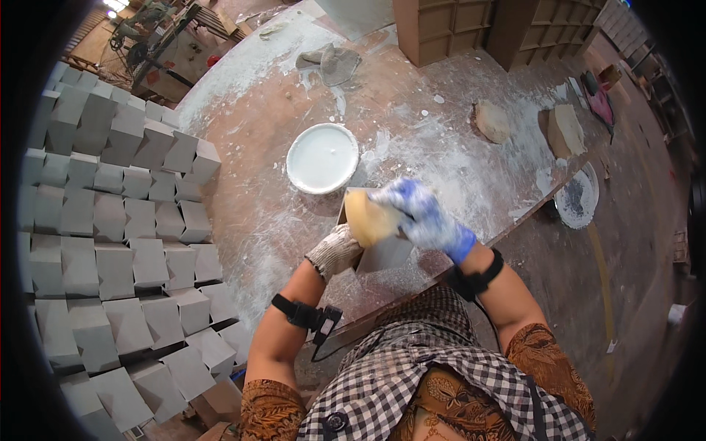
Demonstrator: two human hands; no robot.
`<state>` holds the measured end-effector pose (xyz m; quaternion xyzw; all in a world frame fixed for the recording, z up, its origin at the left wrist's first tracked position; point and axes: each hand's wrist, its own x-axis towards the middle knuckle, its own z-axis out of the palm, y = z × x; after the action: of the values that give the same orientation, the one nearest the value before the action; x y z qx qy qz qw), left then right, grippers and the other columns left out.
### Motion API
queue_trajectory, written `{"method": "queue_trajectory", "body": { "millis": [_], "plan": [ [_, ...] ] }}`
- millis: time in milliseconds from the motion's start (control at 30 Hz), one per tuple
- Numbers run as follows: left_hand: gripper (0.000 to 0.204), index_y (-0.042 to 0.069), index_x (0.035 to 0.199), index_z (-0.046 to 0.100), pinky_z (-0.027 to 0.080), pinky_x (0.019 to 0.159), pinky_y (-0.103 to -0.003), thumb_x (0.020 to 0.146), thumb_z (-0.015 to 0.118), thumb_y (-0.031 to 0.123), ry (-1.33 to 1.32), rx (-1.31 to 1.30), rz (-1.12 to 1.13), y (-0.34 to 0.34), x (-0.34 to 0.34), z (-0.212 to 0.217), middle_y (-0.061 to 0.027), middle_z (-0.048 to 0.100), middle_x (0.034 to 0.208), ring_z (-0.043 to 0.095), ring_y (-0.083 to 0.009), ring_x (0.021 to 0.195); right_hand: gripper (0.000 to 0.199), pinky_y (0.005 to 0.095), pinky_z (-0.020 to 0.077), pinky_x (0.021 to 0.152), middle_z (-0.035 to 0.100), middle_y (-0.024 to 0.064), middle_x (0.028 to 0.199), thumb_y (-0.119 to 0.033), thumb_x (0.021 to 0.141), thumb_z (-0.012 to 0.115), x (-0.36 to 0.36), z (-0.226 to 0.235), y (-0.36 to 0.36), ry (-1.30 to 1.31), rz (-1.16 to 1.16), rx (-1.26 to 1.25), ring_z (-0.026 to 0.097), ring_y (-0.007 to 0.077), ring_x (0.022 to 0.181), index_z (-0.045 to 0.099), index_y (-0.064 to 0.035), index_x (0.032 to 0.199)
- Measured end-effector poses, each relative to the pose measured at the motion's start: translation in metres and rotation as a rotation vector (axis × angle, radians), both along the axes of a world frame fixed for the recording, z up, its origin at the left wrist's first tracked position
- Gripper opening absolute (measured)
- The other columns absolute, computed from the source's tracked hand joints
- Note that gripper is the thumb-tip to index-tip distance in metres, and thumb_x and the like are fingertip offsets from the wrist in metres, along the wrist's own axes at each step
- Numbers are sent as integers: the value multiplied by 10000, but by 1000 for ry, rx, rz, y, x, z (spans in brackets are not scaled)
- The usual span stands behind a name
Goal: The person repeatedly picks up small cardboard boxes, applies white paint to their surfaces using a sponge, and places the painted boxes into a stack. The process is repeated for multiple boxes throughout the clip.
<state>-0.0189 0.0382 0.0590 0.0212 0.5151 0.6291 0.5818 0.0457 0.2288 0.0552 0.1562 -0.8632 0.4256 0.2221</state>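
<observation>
A yellow sponge (pixel 368 219), somewhat blurred, is pressed against a greyish-white box (pixel 384 255) in front of me. My right hand (pixel 426 217), in a blue and white glove, is closed on the sponge from the right. My left hand (pixel 338 251), in a knitted off-white glove, grips the box's left side; its fingertips are hidden behind the box and sponge. Just beyond the box stands a round white tub (pixel 322 158) of white liquid. The box is over the near part of a wooden table (pixel 250 162) smeared with white.
Rows of pale boxes (pixel 118 264) are stacked along the left. A grey rag (pixel 329 65) lies at the far side, near brown compartmented crates (pixel 448 29). To the right are a round sponge-like lump (pixel 493 121), a tan block (pixel 565 132) and a white-rimmed bucket (pixel 577 195) below the table edge.
</observation>
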Motion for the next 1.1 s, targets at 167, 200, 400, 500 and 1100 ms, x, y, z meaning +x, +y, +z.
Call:
{"method": "queue_trajectory", "body": {
  "millis": [167,200,400,500,1100],
  "plan": [
    [397,69,1170,519,518,672,-297,815,674,153,179,-169,-33,-21,-31,-47,-42,612,1007,603,-151,897,592,397,466,785,597,107,940,1,537,637,-37,-4,-11,124,-30,34,567,313,870,600,-81,1121],
    [390,68,1169,518,521,673,-296,818,667,152,171,-223,-83,-17,-37,-49,-48,610,1016,604,-153,890,591,398,465,777,599,102,937,-4,538,634,-37,-6,-12,146,-72,38,568,309,855,603,-85,1123],
    [383,40,1169,538,473,896,-342,820,661,137,566,10,-362,1,-6,-45,-88,576,1125,552,-209,1043,550,392,453,759,608,88,929,-41,586,620,-20,-8,-5,147,-100,258,582,280,823,612,-105,1132],
    [385,51,1181,555,438,945,-361,828,654,168,494,-149,-379,1,9,-30,-91,570,1171,528,-217,1091,543,392,447,815,606,99,953,-50,633,614,-16,-6,-4,-37,-39,235,591,272,885,590,-102,1173],
    [313,97,940,671,509,648,-404,821,540,356,1252,-485,-838,0,58,-81,-134,668,869,650,-271,754,612,419,442,780,565,57,909,-81,543,675,115,-12,-13,-133,67,122,544,252,848,599,-103,1150]
  ]
}}
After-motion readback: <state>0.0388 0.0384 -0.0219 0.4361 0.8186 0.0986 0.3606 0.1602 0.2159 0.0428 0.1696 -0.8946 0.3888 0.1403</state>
